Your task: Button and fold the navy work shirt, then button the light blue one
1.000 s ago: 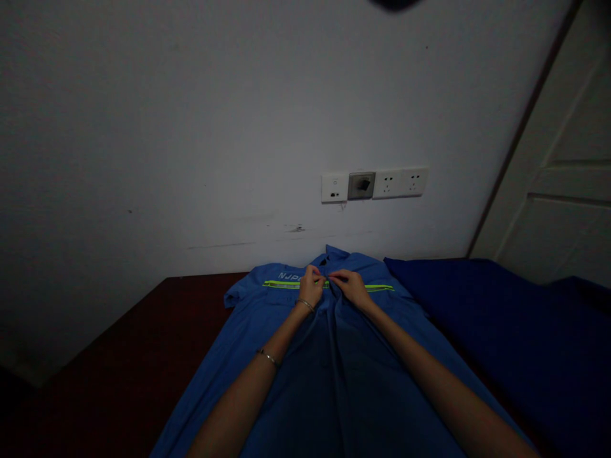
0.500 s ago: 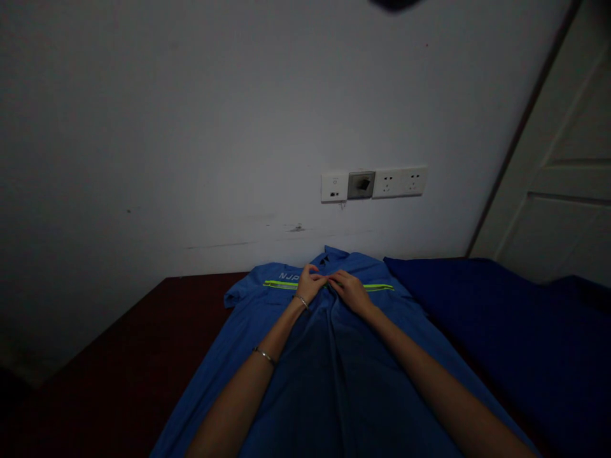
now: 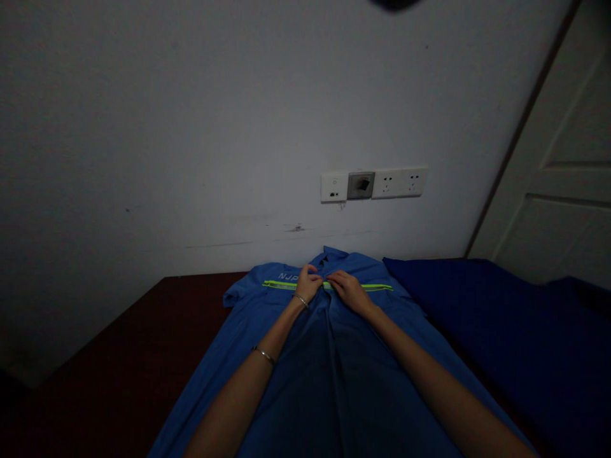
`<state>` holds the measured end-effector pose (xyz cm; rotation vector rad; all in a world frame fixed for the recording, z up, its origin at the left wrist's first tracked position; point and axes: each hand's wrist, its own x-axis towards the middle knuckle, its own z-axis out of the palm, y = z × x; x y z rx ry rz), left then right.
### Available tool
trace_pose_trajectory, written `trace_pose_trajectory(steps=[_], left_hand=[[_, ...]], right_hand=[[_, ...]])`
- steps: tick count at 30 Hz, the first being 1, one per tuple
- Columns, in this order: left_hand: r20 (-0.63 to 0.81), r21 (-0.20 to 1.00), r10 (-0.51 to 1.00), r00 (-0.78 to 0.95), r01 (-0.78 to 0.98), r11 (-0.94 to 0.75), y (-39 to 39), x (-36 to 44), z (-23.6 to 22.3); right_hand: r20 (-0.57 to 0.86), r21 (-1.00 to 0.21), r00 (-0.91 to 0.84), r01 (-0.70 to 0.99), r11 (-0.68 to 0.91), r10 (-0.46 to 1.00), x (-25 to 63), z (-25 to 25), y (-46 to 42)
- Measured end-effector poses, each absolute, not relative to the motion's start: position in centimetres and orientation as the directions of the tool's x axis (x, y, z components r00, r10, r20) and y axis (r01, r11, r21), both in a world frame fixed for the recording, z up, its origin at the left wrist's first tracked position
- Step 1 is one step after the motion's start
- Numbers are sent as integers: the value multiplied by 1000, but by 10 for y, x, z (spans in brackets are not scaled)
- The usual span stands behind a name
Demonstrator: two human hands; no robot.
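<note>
A blue short-sleeved work shirt [image 3: 296, 337] lies spread front side up, its collar toward the wall and its lower end beyond the picture's bottom edge. A yellow-green and silver reflective stripe [image 3: 379, 287] crosses its chest, with pale letters above it on the left. My left hand [image 3: 309, 284], bent at the fingers, pinches the front opening where the stripe meets it. Just to the right, my right hand [image 3: 348, 291] has its fingertips closed on the other edge of the opening. Any button or zip there is too small to make out.
The shirt lies on a dark red surface [image 3: 119, 350] against a pale wall [image 3: 214, 127]. Darker blue cloth [image 3: 515, 337] is on the right. Switches and sockets [image 3: 398, 183] are on the wall, and a white panelled door [image 3: 568, 210] stands at right.
My fingertips have moved slightly apart at the front opening, and more of the stripe shows between them. The shirt has stayed in nearly the same place.
</note>
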<state>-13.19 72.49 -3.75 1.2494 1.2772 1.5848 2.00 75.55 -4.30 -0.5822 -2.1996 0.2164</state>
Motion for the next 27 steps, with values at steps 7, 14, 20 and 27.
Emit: trace_pose_trajectory(steps=[7,14,20,27], left_hand=[[214,976,925,-313,37,-213,722,-130,-35],[227,972,920,-320,16,-235,723,-129,-38],[280,960,906,-316,76,-270,722,-128,-40],[384,910,862,-331,293,-293,716,-124,-33]], right_hand=[[675,-346,-564,327,879,476,21,-42,754],[652,-298,-556,439,848,517,21,-37,745],[600,-190,-570,580,793,561,19,-31,738],[570,-146,-551,662,735,609,14,-23,731]])
